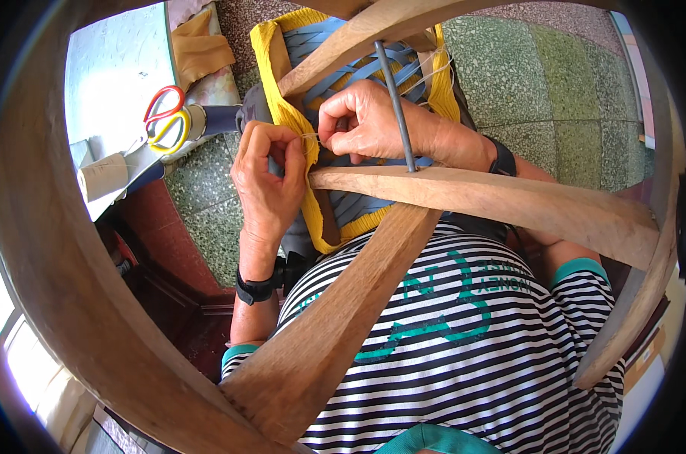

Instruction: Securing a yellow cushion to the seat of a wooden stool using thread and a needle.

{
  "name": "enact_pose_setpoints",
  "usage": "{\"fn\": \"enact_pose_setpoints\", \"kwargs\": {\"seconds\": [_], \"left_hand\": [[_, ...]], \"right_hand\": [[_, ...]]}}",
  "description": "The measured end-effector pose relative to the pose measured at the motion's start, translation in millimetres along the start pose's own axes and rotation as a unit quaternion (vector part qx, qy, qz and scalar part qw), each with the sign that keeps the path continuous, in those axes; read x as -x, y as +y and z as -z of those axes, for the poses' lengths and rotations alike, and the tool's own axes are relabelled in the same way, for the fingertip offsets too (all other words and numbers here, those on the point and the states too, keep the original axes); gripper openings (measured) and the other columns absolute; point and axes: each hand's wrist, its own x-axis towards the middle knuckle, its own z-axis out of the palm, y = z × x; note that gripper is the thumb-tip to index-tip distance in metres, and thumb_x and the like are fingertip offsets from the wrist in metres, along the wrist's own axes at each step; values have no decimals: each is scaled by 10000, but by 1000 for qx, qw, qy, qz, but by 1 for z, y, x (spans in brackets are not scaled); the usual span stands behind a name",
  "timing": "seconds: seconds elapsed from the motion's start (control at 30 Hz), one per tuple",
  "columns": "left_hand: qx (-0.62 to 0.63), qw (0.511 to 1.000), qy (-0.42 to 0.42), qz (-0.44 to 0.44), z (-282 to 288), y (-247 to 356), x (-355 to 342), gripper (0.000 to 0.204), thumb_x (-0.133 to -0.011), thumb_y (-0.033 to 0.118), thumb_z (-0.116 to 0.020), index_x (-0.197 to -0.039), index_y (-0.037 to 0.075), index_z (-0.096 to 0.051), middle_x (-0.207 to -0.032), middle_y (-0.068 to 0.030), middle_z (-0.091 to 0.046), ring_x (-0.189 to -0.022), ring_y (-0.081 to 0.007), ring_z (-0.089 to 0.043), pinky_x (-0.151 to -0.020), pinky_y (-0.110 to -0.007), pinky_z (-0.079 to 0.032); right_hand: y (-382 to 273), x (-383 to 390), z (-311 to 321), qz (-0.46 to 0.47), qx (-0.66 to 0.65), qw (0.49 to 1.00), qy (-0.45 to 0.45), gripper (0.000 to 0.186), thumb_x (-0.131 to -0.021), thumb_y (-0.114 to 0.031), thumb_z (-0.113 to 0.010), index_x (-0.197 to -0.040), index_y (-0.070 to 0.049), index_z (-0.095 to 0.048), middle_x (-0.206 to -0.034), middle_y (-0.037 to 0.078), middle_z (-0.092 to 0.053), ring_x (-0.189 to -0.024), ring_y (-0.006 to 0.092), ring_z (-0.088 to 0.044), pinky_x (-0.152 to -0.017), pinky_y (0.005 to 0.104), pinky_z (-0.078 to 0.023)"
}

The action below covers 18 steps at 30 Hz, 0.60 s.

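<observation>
My left hand (266, 185) is closed, its thumb and fingers pinching the edge of a yellow fabric border (310, 216). Just to its right, my right hand (369, 125) is closed in a pinch on a pale thread (311, 136) that runs to the yellow edge. Whether a needle is between those fingertips is too small to tell. The yellow fabric frames a panel of crisscrossed blue strips (358, 206), which lies on my lap, partly hidden by my hands and wood. Loose pale thread also trails near the panel's far right corner.
Curved wooden bars (494, 198) and a thin metal rod (394, 102) cross over my hands and forearms. On the left, red-and-yellow-handled scissors (175, 130) and a thread spool (103, 177) rest on a pale surface. Tan cloth (200, 50) lies beyond, beside the terrazzo floor (502, 76).
</observation>
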Motion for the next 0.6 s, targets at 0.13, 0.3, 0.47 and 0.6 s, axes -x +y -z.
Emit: {"fn": "enact_pose_setpoints", "kwargs": {"seconds": [0.13,0.3,0.47,0.6], "left_hand": [[24,999,36,-29,-4,-5,8,91,-812,-59,-593,-823,12,-537,-766,-72,-520,-601,-142,-516,-566,-258,-425],[22,998,52,-38,-7,-7,10,103,-806,-64,-596,-817,15,-530,-757,-66,-509,-594,-138,-496,-565,-258,-416],[29,998,51,-36,-7,-7,10,104,-804,-67,-594,-818,14,-530,-754,-62,-503,-591,-132,-488,-564,-255,-413],[35,997,53,-32,-8,-8,10,103,-805,-65,-595,-817,15,-531,-754,-60,-502,-588,-128,-483,-561,-251,-410]], "right_hand": [[-5,1,-1,-3,-3,1000,0,83,-772,-61,-619,-797,14,-642,-665,33,-620,-532,81,-591,-495,212,-465],[-4,0,-1,4,-5,1000,-6,83,-773,-66,-622,-792,12,-644,-666,33,-622,-535,79,-596,-496,210,-462],[-5,1,-1,3,-2,1000,1,84,-774,-64,-623,-792,13,-649,-667,34,-628,-533,80,-599,-498,212,-463],[-5,0,-2,-5,-3,1000,-2,82,-775,-62,-622,-792,13,-651,-665,33,-627,-533,79,-598,-500,211,-465]]}}
